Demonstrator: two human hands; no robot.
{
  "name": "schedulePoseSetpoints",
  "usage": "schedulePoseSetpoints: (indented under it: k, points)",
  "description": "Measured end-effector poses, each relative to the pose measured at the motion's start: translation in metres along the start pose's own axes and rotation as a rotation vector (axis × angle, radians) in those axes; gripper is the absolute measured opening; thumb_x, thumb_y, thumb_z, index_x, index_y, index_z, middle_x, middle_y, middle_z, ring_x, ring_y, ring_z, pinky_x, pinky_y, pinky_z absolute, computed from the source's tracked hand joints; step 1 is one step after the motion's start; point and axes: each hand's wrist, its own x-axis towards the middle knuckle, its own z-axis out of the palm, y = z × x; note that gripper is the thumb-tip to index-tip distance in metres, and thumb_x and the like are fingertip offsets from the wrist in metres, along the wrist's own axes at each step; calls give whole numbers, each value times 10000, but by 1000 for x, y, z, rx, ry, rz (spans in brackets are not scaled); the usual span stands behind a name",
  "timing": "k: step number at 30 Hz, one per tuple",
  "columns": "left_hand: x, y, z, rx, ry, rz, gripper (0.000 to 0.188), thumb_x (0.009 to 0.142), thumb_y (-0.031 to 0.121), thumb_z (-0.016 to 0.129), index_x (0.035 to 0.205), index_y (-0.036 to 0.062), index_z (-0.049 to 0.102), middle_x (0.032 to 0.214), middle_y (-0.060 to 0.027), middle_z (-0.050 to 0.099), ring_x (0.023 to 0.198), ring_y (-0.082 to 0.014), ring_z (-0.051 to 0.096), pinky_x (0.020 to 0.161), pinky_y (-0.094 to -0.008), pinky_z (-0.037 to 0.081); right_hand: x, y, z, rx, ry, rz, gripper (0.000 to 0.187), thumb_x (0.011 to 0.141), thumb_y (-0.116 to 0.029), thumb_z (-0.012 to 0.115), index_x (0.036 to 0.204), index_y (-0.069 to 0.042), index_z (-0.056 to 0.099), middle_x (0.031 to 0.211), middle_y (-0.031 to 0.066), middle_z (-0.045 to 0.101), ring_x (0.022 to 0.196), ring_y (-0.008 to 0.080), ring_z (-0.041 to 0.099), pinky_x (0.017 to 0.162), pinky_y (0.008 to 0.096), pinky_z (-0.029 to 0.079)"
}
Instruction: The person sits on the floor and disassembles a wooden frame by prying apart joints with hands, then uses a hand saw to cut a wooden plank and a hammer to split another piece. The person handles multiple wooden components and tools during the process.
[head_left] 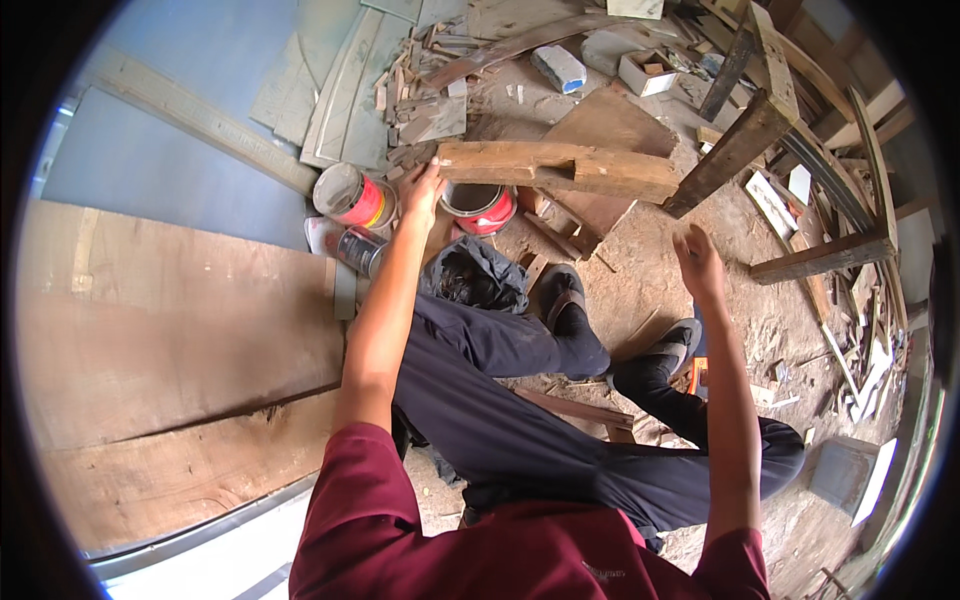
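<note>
My left hand (pixel 422 192) grips the left end of a long, thick wooden beam (pixel 520 160). The beam has a rectangular notch cut into it right of its middle and lies crosswise in front of me. Its far right end comes close to the leg of a dark wooden frame (pixel 740 150). My right hand (pixel 702 264) is apart from the beam, below and right of that end, with its fingers curled and nothing visible in them. Below the beam's left part stands a red paint bucket (pixel 492 216), partly covered by the beam.
Another red bucket (pixel 352 196), a dark can (pixel 360 250) and a black plastic bag (pixel 474 275) sit by my left arm. A wooden board (pixel 615 130) lies behind the beam. Scrap wood (pixel 430 90) is heaped at the back. A grey box (pixel 848 472) stands at the right.
</note>
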Motion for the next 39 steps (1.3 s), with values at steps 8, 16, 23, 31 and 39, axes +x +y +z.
schedulePoseSetpoints:
  k: [8,16,23,31,39]
  points:
    - [8,-14,4,-63,18,-60,527,866,330,724,1255,11,567,1294,-140,571,1229,-233,506,1050,-436,404,66,-2,58,626,-22,-69,516,1010,-346,528,1332,56,514,1264,125,603,1204,193,529,1044,313,382]
    - [-21,-18,19,-71,-34,170,381,892,204,687,1202,-2,609,1158,-68,654,1090,-140,583,972,-314,419,63,-13,68,778,209,170,481,1009,-364,533,1270,35,594,1120,69,659,1011,117,564,894,268,436]
    - [-17,-25,28,-41,-29,242,478,902,240,695,1253,-59,571,1120,-51,658,1039,-105,569,928,-242,412,76,-4,78,779,336,77,437,955,-326,641,1249,-3,630,1067,19,668,907,93,572,768,237,442]
    - [2,-43,-1,-19,-78,130,662,904,363,678,1390,-23,449,1389,-163,497,1334,-292,429,1075,-438,372,78,-6,76,786,247,250,560,928,-492,622,1242,-28,633,1007,17,644,928,111,567,784,296,464]
    - [-10,-28,-2,-63,-127,109,506,906,322,689,1255,-30,587,1240,-117,603,1154,-211,557,901,-395,526,84,3,68,749,165,291,426,906,-409,685,1138,-52,656,1003,-4,640,904,102,578,802,283,462]
